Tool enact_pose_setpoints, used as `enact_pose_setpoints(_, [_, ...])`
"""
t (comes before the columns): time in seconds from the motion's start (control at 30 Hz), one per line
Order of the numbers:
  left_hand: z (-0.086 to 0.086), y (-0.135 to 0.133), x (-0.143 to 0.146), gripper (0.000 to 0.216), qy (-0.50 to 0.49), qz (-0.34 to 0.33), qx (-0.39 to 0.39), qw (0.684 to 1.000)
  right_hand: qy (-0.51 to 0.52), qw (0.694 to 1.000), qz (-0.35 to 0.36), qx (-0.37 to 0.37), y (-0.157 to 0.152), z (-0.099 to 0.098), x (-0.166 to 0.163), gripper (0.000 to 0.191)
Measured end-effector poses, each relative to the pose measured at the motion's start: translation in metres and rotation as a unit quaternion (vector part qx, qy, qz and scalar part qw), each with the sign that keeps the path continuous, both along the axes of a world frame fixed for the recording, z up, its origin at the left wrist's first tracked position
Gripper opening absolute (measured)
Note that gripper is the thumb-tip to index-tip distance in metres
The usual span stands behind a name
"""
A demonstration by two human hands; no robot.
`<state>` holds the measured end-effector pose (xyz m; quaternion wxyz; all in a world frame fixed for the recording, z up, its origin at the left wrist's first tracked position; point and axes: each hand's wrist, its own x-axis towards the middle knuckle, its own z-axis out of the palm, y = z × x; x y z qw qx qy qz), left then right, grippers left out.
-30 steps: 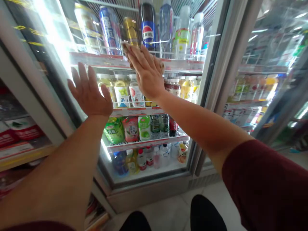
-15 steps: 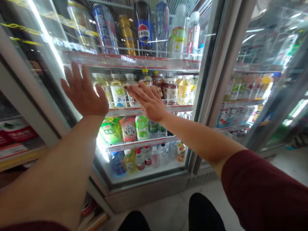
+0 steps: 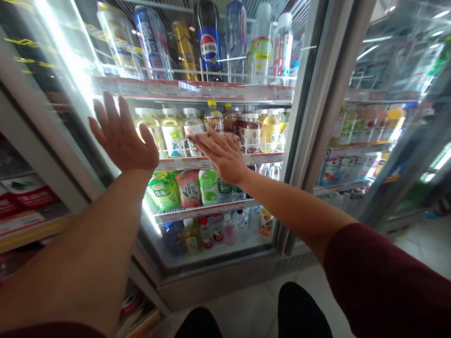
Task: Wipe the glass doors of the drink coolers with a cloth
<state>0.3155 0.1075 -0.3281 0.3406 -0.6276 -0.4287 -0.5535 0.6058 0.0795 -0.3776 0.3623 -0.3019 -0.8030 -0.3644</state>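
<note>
I face a drinks fridge with a glass door [image 3: 268, 197]. My left hand [image 3: 121, 136] lies flat on the glass at the left, fingers spread and nothing in it. My right hand [image 3: 220, 152] is also flat with straight fingers, level with the second shelf of bottles [image 3: 176, 134]. It presses what looks like a brownish cloth [image 3: 235, 139] against the glass; only a small edge of it shows past the fingers.
Behind the glass are several shelves of drinks, with a Pepsi bottle [image 3: 208, 42] on the top one. The door's metal frame [image 3: 317, 94] runs down the right side, with another glass fridge door [image 3: 380, 117] beyond. Red packages [image 3: 24, 197] sit on a shelf at left.
My right hand slid down the glass from the top shelf rail to the second shelf level. My left hand stayed flat in about the same place.
</note>
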Motion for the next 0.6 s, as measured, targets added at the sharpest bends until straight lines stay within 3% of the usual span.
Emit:
enact_pose_setpoints(0.1, [0.001,-0.002,0.001,0.078,-0.003,0.013,0.003,1.0,-0.155,0.986,0.051,-0.032,-0.001,-0.031,0.014,0.066])
enact_pose_setpoints(0.17, [0.001,-0.003,0.002,0.078,-0.002,0.007,0.001,1.0,-0.204,0.976,0.066,-0.037,-0.001,-0.031,0.026,0.066])
enact_pose_setpoints(0.3, [0.001,-0.004,0.002,0.078,-0.007,0.013,-0.008,1.0,-0.058,0.998,0.01,-0.014,-0.001,0.001,0.049,0.075])
enact_pose_setpoints(0.37, [0.001,-0.004,0.002,0.078,-0.005,0.023,-0.01,1.0,0.014,1.0,-0.015,-0.008,-0.003,0.003,0.057,0.077])
enact_pose_setpoints(0.43, [0.001,-0.004,0.001,0.079,-0.001,0.012,-0.012,1.0,0.008,1.0,-0.014,-0.021,-0.005,-0.012,0.063,0.078])
enact_pose_setpoints(0.53, [0.001,-0.004,0.0,0.081,-0.003,-0.022,-0.006,1.0,-0.129,0.989,0.037,-0.06,-0.01,-0.042,0.073,0.08])
enact_pose_setpoints(0.6, [0.001,-0.003,0.0,0.083,-0.007,-0.029,0.002,1.0,-0.199,0.976,0.06,-0.067,-0.01,-0.045,0.081,0.083])
